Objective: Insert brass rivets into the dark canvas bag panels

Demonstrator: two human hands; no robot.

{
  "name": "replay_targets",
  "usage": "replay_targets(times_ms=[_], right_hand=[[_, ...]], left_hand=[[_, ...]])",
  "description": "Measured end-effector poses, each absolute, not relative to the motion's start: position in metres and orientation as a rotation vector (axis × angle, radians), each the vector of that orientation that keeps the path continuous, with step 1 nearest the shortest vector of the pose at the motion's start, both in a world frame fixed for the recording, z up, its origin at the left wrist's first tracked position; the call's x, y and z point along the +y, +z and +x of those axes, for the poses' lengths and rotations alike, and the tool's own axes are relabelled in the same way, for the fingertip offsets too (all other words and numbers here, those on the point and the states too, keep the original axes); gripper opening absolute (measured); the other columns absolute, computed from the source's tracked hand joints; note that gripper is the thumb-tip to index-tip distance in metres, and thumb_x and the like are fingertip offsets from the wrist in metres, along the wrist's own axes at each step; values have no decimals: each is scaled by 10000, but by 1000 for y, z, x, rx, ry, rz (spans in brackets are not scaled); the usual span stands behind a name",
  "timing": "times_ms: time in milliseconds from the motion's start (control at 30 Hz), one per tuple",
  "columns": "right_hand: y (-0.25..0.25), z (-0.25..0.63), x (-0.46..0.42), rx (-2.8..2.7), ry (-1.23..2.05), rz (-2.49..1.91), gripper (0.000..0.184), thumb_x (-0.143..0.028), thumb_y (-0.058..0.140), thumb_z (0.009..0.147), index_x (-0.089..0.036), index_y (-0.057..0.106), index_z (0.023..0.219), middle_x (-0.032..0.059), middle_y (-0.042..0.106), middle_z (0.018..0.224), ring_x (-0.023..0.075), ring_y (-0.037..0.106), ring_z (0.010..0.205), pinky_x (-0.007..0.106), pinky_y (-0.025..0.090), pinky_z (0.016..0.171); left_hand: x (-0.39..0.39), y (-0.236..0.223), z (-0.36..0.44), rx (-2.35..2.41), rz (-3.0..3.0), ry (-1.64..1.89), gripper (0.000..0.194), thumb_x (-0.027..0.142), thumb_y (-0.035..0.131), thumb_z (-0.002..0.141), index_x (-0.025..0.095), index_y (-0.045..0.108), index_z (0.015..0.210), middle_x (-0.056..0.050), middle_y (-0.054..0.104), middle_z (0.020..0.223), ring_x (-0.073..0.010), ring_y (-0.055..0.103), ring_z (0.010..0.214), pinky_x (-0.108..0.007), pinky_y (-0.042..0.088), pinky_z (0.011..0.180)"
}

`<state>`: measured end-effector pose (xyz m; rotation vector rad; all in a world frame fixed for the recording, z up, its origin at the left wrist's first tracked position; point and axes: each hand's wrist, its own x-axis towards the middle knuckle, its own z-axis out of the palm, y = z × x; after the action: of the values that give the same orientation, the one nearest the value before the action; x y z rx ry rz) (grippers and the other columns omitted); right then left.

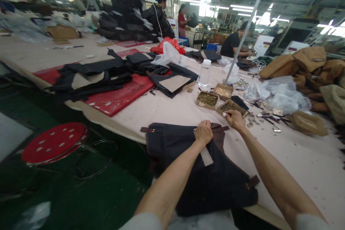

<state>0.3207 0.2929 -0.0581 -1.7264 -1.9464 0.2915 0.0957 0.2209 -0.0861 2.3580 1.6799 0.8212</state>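
Two dark brown straps (254, 181) are already bearing brass-coloured fasteners (247, 186); your left hand (204, 133) is covering navy fabric (221, 178), grip unclear; your right hand (235, 119) is pinching something white (224, 114); remainder unshown.

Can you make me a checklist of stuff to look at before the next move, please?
1. Left hand resting on the dark fabric piece: ok.
2. Fabric lying wholly on the table: not ok, part hangs over the near edge.
3. What is in the right hand: cannot tell, only something small and white shows at the fingertips.
4. Cardboard boxes of small metal parts standing upright: ok.
5. Clear bottle upright, lid on: ok.
6. Round metal pieces all boxed: not ok, some lie loose.
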Motion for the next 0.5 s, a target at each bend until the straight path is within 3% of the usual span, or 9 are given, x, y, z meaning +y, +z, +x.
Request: replay_targets(times_ms=[200, 500], right_hand=[[-86, 292, 245, -2116, 516, -1654, 187, -205, 592, 844, -184, 774, 881, 68, 769, 894, 206, 681, 828, 241, 470, 780], [-93, 293, 262, -2098, 649, -1784, 151, -178, 645, 751, -166, 786, 804, 48, 756, 774, 181, 671, 763, 216, 446, 667]], left_hand=[[219, -85, 95, 1684, 2355, 817, 130, 95, 506, 899, 193, 545, 976, -89, 603, 1003, -249, 548, 993, -380, 455, 919], [219, -84, 94, 1688, 2369, 812, 123, 94, 513, 889, 192, 538, 959, -93, 606, 1005, -253, 543, 982, -382, 454, 903]])
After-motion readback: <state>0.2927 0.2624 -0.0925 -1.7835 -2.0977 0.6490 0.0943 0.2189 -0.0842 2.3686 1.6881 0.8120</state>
